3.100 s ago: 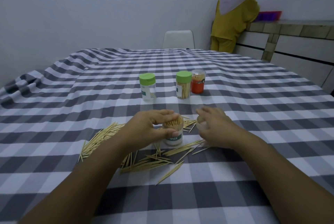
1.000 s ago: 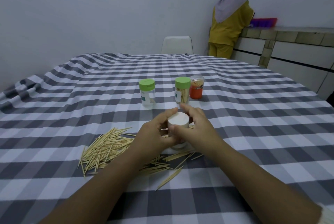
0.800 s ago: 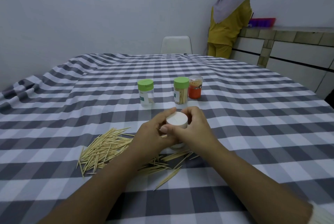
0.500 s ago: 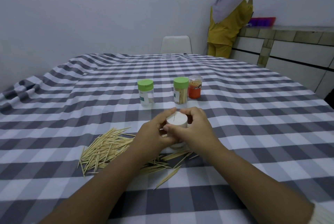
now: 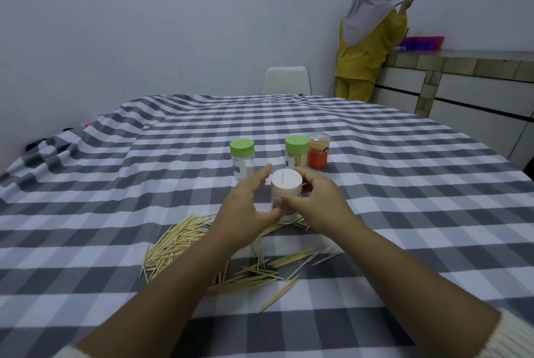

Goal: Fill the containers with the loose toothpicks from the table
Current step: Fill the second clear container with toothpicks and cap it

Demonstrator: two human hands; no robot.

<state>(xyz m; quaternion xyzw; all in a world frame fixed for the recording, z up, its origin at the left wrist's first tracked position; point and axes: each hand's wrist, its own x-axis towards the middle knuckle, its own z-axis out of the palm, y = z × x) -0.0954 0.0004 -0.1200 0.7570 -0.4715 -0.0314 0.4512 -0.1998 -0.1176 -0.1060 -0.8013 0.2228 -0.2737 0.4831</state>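
Your left hand (image 5: pixel 242 207) and right hand (image 5: pixel 320 201) at frame centre, fingers of both curled around the white-capped jar (image 5: pixel 285 194), loose toothpicks (image 5: pixel 179 245) scattered below on the table (image 5: pixel 404 184).

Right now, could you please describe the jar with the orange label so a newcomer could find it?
On the checked tablecloth, three jars stand beyond the hands. The orange-labelled jar is rightmost, touching a green-lidded jar. It alone has a clear top.
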